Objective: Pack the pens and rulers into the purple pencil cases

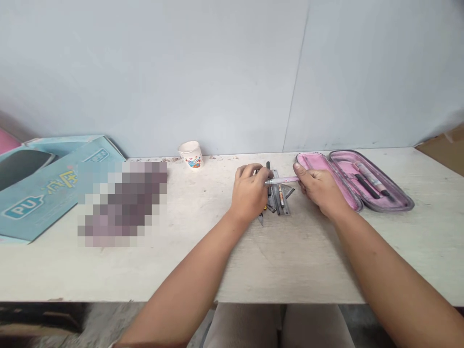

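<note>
My left hand and my right hand together hold a pale pink pen level above the table, one hand pinching each end. Below the pen lies a small pile of stationery: a ruler, a set square, a black pen and a short pencil. An open pink pencil case lies just right of my right hand. Inside it rest a black pen and a white marker-like stick.
A small paper cup stands near the wall. A light blue cardboard box lies at the left, beside a blurred patch. The pale table runs to a near edge by my lap. A brown carton sits far right.
</note>
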Tool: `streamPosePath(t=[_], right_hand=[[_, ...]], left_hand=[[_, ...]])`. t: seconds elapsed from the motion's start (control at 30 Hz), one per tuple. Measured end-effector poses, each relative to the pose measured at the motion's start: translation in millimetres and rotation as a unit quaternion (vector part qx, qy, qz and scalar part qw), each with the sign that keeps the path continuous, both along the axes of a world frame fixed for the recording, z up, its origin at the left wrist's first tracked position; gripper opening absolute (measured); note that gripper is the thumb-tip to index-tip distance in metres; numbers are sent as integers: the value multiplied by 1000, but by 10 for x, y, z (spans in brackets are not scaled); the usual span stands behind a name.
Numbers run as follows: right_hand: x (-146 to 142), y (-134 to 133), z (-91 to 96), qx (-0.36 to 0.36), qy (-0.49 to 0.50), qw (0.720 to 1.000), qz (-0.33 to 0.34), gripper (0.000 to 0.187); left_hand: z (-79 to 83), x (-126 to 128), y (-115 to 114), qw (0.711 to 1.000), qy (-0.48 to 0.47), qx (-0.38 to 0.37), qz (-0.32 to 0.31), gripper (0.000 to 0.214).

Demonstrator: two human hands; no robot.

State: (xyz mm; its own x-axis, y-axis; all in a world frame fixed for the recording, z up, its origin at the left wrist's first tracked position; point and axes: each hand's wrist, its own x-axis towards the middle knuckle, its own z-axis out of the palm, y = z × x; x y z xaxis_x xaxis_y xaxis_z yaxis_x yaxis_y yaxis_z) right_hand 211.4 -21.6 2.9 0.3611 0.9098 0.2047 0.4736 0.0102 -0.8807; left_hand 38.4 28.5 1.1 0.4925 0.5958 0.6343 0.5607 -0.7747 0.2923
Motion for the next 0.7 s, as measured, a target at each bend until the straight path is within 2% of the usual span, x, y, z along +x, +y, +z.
streamPosePath(t=[0.07,0.13,0.2,0.27,0.37,0.43,0.5,0.57,0.63,0.7], right_hand=[[5,13,-1,8,47,999,-14,54],[9,32,3,51,117,991,-33,52],[-5,50,13,97,199,974,-34,49],[-54,54,21,117,254,960,-9,47],[-185,24,13,83,236,966,62,45],[-268,-3,-9,45,178,977,109,43],[-306,-13,-40,20,117,985,126,41],[-287,7,-75,17,92,989,113,33],[-225,49,-100,50,123,987,95,18],[-152,96,-101,110,194,972,82,14]], left_hand=[[24,0,-12,999,-33,14,0,27],[42,-1,0,995,-98,10,11,41],[46,0,23,988,-150,-22,9,51],[34,12,31,984,-156,-78,-38,44],[-4,65,-4,964,-139,-175,-146,36],[-28,107,-36,938,-169,-246,-175,33],[-41,130,-45,910,-220,-311,-163,36],[-42,126,-24,897,-254,-338,-126,44],[-41,105,8,916,-238,-313,-79,45],[-46,90,26,953,-173,-246,-44,41]])
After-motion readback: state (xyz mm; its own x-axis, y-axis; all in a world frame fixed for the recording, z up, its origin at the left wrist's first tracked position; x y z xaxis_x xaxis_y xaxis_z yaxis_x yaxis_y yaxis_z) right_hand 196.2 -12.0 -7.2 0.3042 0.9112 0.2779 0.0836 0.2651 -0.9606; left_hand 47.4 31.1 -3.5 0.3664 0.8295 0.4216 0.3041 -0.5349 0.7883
